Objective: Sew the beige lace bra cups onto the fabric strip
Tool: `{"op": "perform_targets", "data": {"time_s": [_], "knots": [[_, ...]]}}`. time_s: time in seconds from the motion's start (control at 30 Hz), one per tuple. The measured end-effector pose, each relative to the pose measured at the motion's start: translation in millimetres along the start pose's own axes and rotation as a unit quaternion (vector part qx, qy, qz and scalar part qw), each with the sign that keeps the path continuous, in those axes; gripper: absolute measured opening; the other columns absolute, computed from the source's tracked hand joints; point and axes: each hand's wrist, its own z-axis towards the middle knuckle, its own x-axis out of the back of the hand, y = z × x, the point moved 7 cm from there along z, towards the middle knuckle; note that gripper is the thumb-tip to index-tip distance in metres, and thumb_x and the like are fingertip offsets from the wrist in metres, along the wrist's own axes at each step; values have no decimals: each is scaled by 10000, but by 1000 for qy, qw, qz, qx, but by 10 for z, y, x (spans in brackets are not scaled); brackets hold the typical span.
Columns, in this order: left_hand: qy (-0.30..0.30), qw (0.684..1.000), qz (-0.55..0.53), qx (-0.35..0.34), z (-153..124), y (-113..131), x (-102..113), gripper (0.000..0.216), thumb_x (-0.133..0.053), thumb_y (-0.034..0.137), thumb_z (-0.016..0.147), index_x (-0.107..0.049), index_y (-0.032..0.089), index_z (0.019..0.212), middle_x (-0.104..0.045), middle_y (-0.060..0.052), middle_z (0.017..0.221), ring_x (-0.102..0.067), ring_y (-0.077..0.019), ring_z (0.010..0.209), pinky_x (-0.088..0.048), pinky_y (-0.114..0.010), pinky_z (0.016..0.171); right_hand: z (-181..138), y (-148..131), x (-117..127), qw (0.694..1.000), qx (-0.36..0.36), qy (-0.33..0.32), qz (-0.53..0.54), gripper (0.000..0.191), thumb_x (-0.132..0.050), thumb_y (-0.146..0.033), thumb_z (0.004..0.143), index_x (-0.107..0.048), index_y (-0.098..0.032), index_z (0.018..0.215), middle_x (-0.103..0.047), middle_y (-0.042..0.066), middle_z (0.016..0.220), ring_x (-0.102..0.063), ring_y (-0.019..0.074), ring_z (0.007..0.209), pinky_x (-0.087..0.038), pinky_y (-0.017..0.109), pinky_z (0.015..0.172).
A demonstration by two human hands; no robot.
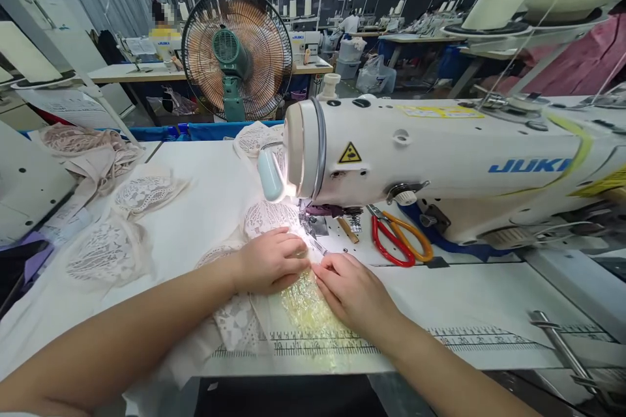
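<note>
A white JUKI sewing machine [440, 156] stands on the table, its lamp lit over the needle area [307, 221]. A piece of cream lace [271, 216] lies under the presser foot and runs toward me, yellowish where it passes between my hands [308, 306]. My left hand [271, 262] rests on the lace just left of the needle, fingers curled and pressed down on the fabric. My right hand [353, 292] lies flat on the lace to the right, fingertips pointing at the needle and touching small metal tweezers [317, 246].
Red and orange scissors [398, 240] lie on the machine bed right of the needle. Several lace pieces [141, 192] lie on the left of the table. A printed ruler [366, 342] runs along the table's front. A standing fan [237, 52] is behind; other workstations and people lie farther back.
</note>
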Motion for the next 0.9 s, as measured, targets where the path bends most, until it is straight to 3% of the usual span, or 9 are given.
{"op": "perform_targets", "data": {"time_s": [0.37, 0.5, 0.9], "knots": [[46, 998, 12, -43, 58, -289, 25, 240, -402, 209, 908, -588, 176, 1056, -607, -117, 1001, -538, -206, 903, -422, -407, 845, 2, 34, -41, 1000, 7, 13, -13, 194, -411, -143, 865, -589, -146, 942, -532, 39, 745, -453, 169, 693, -375, 281, 588], [26, 999, 35, -32, 71, -395, 15, 254, -390, 221, 910, -595, 183, 1056, -593, -114, 959, -510, -209, 831, -433, -372, 734, -2, 38, -38, 1000, 9, 18, -2, 194, -414, -136, 861, -587, -145, 947, -537, 39, 749, -456, 166, 689, -383, 279, 592], [-5, 993, 115, 16, 37, -695, -40, 342, -347, 299, 926, -574, 220, 1170, -584, -95, 917, -507, -181, 693, -362, -320, 599, 6, 59, -47, 1000, -4, 5, 12, 216, -417, -130, 857, -581, -154, 995, -546, 40, 761, -478, 171, 699, -417, 295, 607]]}}
